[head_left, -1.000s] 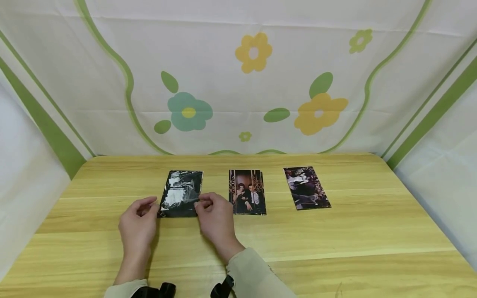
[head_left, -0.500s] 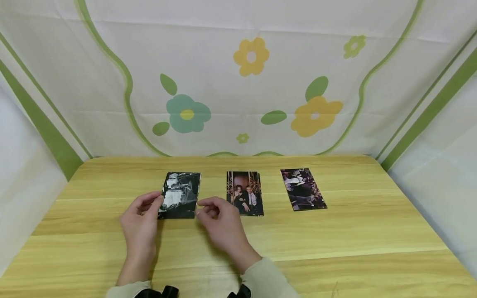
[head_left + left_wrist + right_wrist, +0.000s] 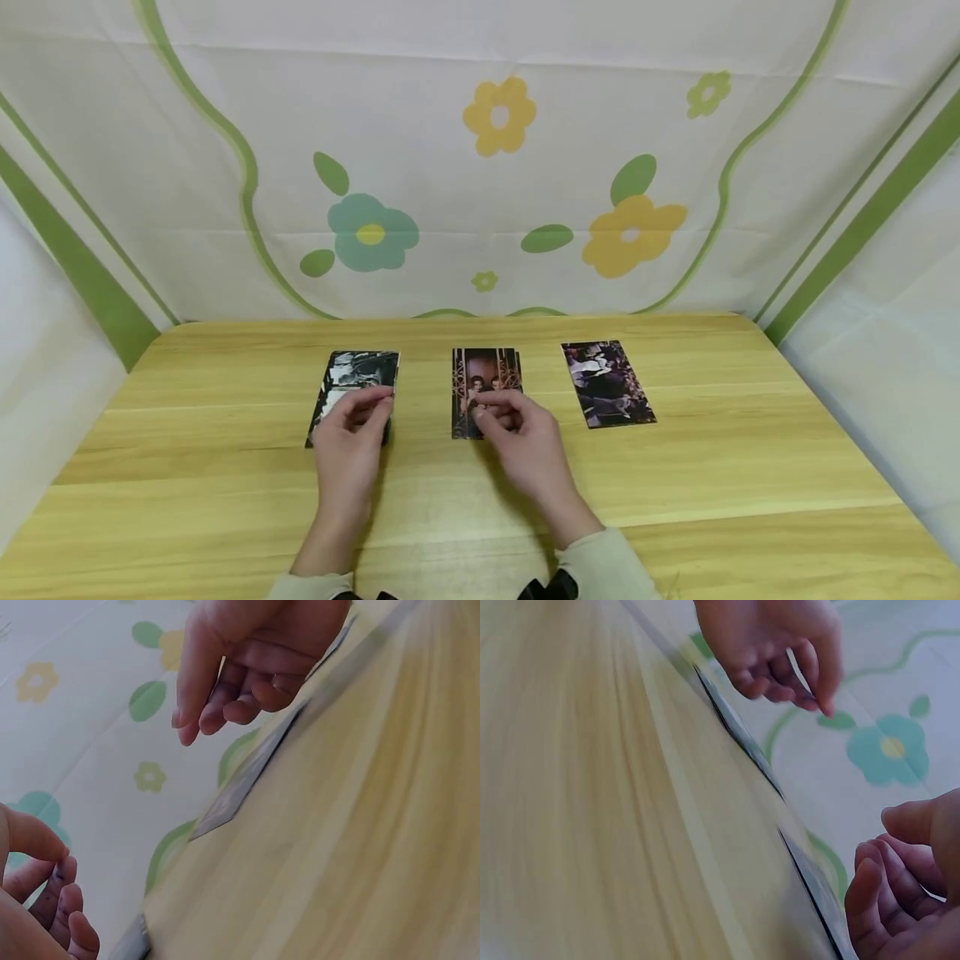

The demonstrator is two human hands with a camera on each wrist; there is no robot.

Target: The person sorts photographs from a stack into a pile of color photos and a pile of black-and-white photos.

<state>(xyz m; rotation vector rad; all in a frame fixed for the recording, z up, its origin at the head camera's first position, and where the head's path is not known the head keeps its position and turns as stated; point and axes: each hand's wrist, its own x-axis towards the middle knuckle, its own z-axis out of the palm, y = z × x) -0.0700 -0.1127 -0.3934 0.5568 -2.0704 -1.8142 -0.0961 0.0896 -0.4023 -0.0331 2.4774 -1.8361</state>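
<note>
Over the near part of a black-and-white photo card (image 3: 365, 367) hovers my left hand (image 3: 352, 450), its fingers loosely curled with nothing in them. My right hand (image 3: 528, 442) is raised over the middle photo card (image 3: 483, 367), which pictures two people before ornate metalwork; its fingers are loosely bent and hold nothing. A slightly offset edge shows another card beneath this middle one. Both wrist views show a gap between the hands and the cards lying flat below. The hands hide the near portions of these two cards.
A third photo card (image 3: 609, 383), dark and purplish, lies at a slant to the right. All the cards rest on a wood-grain table (image 3: 697, 475). Behind it hangs a white cloth (image 3: 427, 100) with printed flowers, and cloth also flanks both sides.
Both hands have let go of the black-and-white card and moved right, the right hand now over the middle card. The cards stay in place; the head view has shifted slightly.
</note>
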